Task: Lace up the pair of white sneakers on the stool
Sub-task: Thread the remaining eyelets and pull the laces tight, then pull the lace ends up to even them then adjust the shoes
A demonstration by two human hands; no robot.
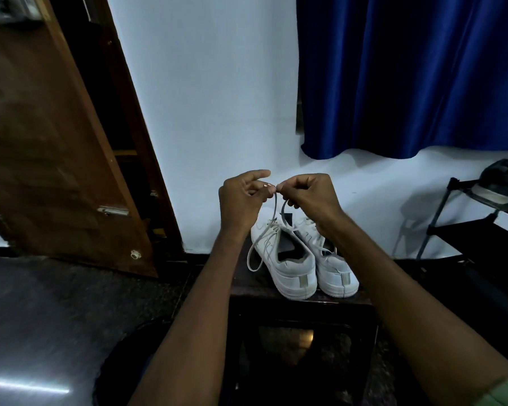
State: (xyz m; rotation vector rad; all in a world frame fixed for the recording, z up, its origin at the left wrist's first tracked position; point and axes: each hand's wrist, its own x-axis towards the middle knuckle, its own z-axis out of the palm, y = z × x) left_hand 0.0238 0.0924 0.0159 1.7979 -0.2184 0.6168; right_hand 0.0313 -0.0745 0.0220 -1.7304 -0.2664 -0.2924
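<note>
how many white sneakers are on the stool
2. The left sneaker and the right sneaker sit side by side on the dark stool, heels toward the camera. The forearms cover part of them, and nothing suggests a third.

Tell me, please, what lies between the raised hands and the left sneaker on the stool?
In the head view, only the white lace spans that stretch, running from the left hand and right hand down to the left sneaker.
</note>
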